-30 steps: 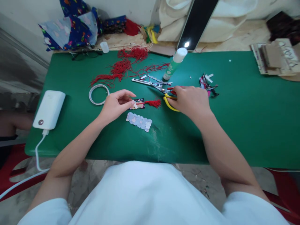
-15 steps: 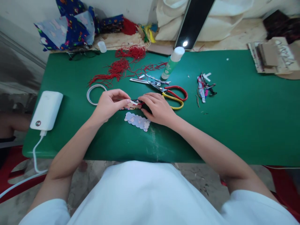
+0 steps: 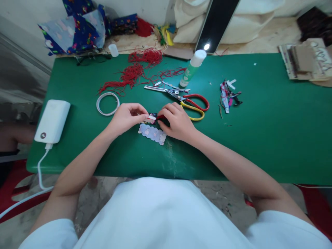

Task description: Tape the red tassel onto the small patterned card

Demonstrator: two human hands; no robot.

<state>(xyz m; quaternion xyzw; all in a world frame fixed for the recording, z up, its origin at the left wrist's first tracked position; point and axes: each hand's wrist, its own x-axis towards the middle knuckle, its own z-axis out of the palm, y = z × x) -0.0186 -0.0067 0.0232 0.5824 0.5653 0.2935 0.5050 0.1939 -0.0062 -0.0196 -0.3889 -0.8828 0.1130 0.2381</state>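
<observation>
Left hand pinches dark patterned strip at white tab end; right hand closed on its other end, covering tassel. Strip between hands, on green table. Scalloped pale piece just below fingers. Advice: press flat, keep ends aligned, steady pinch.

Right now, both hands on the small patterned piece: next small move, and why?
Probably peel the white strip off. The left hand pinches the small patterned piece where that strip lifts from it, and the right hand holds the tassel end, scissors lying apart.
</observation>
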